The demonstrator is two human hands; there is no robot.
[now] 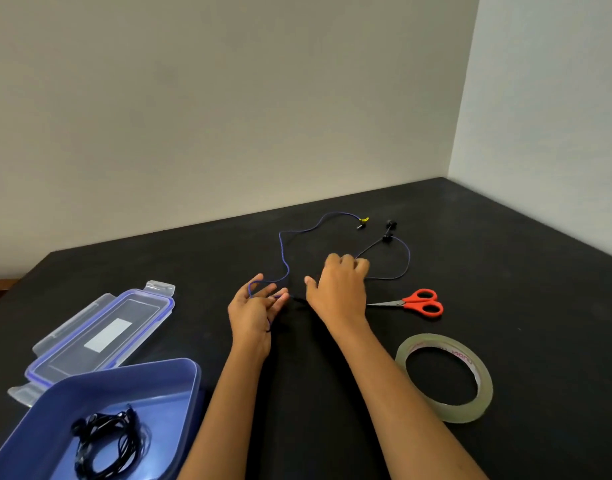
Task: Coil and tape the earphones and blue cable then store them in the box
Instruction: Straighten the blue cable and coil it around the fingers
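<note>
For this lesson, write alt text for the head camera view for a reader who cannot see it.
Two hands coil a blue cable on a black table: the left hand holds loops, the right hand reaches over it. Coiled black earphones already lie in the open blue box.

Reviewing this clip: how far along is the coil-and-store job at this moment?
Done: black earphones lie coiled in the blue box. In hand: the blue cable is looped over the left hand, the right hand on its slack. Left: finishing the coil, taping from the tape roll, boxing.
</note>
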